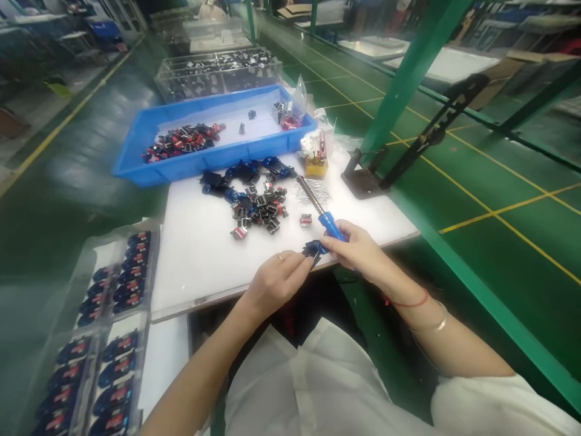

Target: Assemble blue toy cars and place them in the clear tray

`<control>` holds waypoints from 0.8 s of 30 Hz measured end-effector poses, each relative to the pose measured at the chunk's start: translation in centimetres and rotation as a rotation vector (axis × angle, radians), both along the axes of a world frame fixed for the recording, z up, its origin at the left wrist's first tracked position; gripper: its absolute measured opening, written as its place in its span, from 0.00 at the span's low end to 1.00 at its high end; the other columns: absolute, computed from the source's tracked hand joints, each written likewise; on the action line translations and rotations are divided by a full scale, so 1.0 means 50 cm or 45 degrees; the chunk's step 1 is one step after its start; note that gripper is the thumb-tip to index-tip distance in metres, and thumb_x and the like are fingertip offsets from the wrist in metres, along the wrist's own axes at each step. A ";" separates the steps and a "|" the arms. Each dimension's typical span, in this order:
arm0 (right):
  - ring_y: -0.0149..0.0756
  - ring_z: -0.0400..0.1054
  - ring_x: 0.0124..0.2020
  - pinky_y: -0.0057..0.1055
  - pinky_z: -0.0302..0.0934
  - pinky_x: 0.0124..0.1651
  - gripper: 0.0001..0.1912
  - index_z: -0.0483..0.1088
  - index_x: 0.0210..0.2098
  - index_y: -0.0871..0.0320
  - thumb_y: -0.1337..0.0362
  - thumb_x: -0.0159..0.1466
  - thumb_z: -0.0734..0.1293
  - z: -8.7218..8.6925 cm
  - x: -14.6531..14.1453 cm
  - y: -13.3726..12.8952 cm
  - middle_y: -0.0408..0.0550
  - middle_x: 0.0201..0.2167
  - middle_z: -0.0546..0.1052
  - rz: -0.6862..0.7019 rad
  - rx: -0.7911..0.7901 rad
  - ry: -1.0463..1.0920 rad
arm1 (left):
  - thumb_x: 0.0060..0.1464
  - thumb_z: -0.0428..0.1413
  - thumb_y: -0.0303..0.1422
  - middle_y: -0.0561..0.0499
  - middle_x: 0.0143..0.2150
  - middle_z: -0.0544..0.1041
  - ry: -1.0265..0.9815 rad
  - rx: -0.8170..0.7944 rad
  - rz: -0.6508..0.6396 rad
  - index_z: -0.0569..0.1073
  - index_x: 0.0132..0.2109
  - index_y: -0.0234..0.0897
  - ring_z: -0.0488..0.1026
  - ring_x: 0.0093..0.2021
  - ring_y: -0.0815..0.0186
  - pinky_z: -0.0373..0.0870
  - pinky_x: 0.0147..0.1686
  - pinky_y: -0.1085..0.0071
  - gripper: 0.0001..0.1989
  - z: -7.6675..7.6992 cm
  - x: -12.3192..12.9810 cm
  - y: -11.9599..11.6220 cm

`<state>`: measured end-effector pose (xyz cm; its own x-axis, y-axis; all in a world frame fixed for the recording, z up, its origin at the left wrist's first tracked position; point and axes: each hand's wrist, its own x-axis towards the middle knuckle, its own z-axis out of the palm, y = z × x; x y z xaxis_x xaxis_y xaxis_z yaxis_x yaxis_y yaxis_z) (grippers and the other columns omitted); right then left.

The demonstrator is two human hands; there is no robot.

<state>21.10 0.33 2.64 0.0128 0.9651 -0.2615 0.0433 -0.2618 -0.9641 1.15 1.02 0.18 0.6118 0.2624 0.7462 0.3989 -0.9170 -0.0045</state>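
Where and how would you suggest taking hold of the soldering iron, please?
I'd take the soldering iron by its blue handle, from the near right side: the metal shaft, possibly hot, slants away to the far left. The right grip holds that handle.

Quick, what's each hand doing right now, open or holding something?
Left hand: closed, its fingers pinching a dark blue part.
Right hand: closed, holding a blue-handled soldering iron.
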 end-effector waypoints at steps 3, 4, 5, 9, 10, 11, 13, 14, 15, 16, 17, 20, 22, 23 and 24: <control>0.23 0.49 0.11 0.20 0.39 0.13 0.22 0.63 0.29 0.55 0.50 0.49 0.76 0.000 -0.001 -0.003 0.32 0.12 0.60 -0.001 -0.004 0.002 | 0.61 0.53 0.20 0.46 0.34 0.79 0.094 0.159 -0.013 0.72 0.47 0.30 0.77 0.34 0.65 0.78 0.36 0.68 0.09 0.004 -0.005 0.005; 0.23 0.49 0.11 0.20 0.38 0.13 0.22 0.63 0.29 0.55 0.51 0.49 0.76 0.000 0.000 -0.004 0.32 0.12 0.61 -0.004 -0.001 0.016 | 0.61 0.53 0.20 0.46 0.35 0.79 0.109 0.178 -0.011 0.72 0.48 0.30 0.77 0.35 0.64 0.78 0.37 0.68 0.10 0.004 -0.007 0.007; 0.23 0.49 0.11 0.21 0.38 0.13 0.22 0.63 0.29 0.55 0.51 0.49 0.76 0.000 0.001 -0.004 0.33 0.13 0.62 -0.011 0.005 0.035 | 0.60 0.54 0.19 0.45 0.36 0.80 0.110 0.186 -0.005 0.72 0.48 0.30 0.78 0.37 0.64 0.79 0.38 0.67 0.10 0.004 -0.009 0.010; 0.23 0.50 0.11 0.22 0.40 0.12 0.24 0.64 0.30 0.56 0.47 0.48 0.76 -0.002 0.001 -0.006 0.37 0.17 0.68 -0.106 0.090 0.100 | 0.59 0.59 0.26 0.40 0.49 0.78 -0.009 0.058 0.098 0.70 0.55 0.35 0.76 0.53 0.57 0.76 0.53 0.59 0.17 -0.007 -0.018 0.018; 0.23 0.51 0.11 0.22 0.41 0.12 0.25 0.64 0.30 0.56 0.47 0.48 0.76 -0.002 0.000 -0.006 0.37 0.17 0.68 -0.142 0.118 0.103 | 0.58 0.61 0.29 0.39 0.52 0.76 -0.068 -0.037 0.126 0.68 0.58 0.37 0.74 0.56 0.55 0.75 0.55 0.56 0.22 -0.010 -0.021 0.017; 0.23 0.51 0.11 0.22 0.42 0.12 0.25 0.64 0.30 0.55 0.46 0.47 0.76 -0.003 -0.002 -0.007 0.38 0.18 0.70 -0.177 0.142 0.100 | 0.57 0.62 0.34 0.38 0.55 0.75 -0.139 -0.176 0.146 0.65 0.62 0.38 0.73 0.58 0.54 0.75 0.56 0.55 0.27 -0.013 -0.022 0.016; 0.23 0.52 0.11 0.23 0.43 0.11 0.27 0.64 0.31 0.55 0.44 0.47 0.76 -0.006 -0.007 -0.009 0.39 0.19 0.72 -0.235 0.176 0.089 | 0.56 0.62 0.41 0.36 0.59 0.72 -0.309 -0.604 0.170 0.59 0.66 0.39 0.72 0.59 0.52 0.76 0.55 0.54 0.35 -0.016 -0.022 0.009; 0.24 0.52 0.11 0.23 0.44 0.11 0.27 0.63 0.31 0.55 0.44 0.47 0.76 -0.008 -0.010 -0.010 0.39 0.20 0.72 -0.254 0.185 0.080 | 0.57 0.61 0.43 0.36 0.59 0.71 -0.401 -0.868 0.171 0.58 0.67 0.38 0.73 0.58 0.53 0.77 0.53 0.55 0.36 -0.015 -0.020 0.006; 0.24 0.52 0.11 0.24 0.44 0.11 0.27 0.63 0.31 0.55 0.43 0.47 0.76 -0.010 -0.013 -0.011 0.40 0.20 0.73 -0.265 0.188 0.070 | 0.58 0.60 0.44 0.37 0.58 0.72 -0.493 -1.143 0.162 0.58 0.67 0.38 0.75 0.56 0.54 0.78 0.51 0.57 0.35 -0.014 -0.016 0.003; 0.24 0.52 0.11 0.24 0.44 0.11 0.28 0.63 0.31 0.55 0.42 0.47 0.76 -0.013 -0.016 -0.013 0.40 0.21 0.73 -0.264 0.183 0.061 | 0.59 0.59 0.45 0.38 0.56 0.74 -0.582 -1.398 0.143 0.59 0.66 0.37 0.76 0.54 0.55 0.79 0.49 0.58 0.33 -0.011 -0.011 0.001; 0.24 0.52 0.11 0.24 0.44 0.11 0.28 0.63 0.31 0.55 0.42 0.47 0.76 -0.016 -0.017 -0.014 0.40 0.21 0.73 -0.254 0.175 0.051 | 0.59 0.58 0.44 0.39 0.53 0.75 -0.666 -1.610 0.113 0.61 0.65 0.36 0.78 0.51 0.56 0.80 0.48 0.59 0.31 -0.008 -0.006 0.000; 0.25 0.52 0.11 0.26 0.45 0.12 0.27 0.64 0.31 0.55 0.41 0.49 0.74 -0.026 -0.014 -0.015 0.40 0.21 0.72 -0.203 0.165 -0.022 | 0.58 0.60 0.43 0.43 0.49 0.77 -0.863 -1.927 0.035 0.66 0.60 0.33 0.80 0.46 0.58 0.81 0.48 0.59 0.28 0.004 0.008 0.005; 0.26 0.52 0.13 0.26 0.47 0.15 0.23 0.65 0.29 0.54 0.43 0.51 0.73 -0.031 -0.003 -0.009 0.38 0.19 0.69 -0.217 0.205 -0.132 | 0.55 0.62 0.41 0.43 0.48 0.76 -0.933 -1.972 0.065 0.67 0.59 0.32 0.80 0.46 0.58 0.81 0.48 0.60 0.28 0.011 0.008 0.011; 0.27 0.53 0.15 0.27 0.49 0.17 0.21 0.65 0.28 0.54 0.45 0.52 0.73 -0.033 0.005 -0.004 0.38 0.18 0.68 -0.239 0.237 -0.198 | 0.55 0.62 0.40 0.43 0.48 0.76 -0.947 -1.979 0.091 0.67 0.58 0.31 0.80 0.46 0.58 0.81 0.48 0.60 0.28 0.014 0.005 0.014; 0.29 0.55 0.17 0.28 0.52 0.19 0.19 0.65 0.27 0.54 0.47 0.52 0.72 -0.034 0.013 0.003 0.38 0.18 0.67 -0.265 0.270 -0.262 | 0.55 0.62 0.40 0.43 0.48 0.76 -0.943 -1.981 0.115 0.67 0.58 0.31 0.80 0.45 0.59 0.81 0.48 0.60 0.28 0.016 -0.001 0.016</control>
<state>21.73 0.50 0.93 0.2462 0.9689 -0.0270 0.2094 -0.0804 -0.9745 1.10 1.81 0.98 0.2262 0.9657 -0.1273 -0.0473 0.1414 0.9888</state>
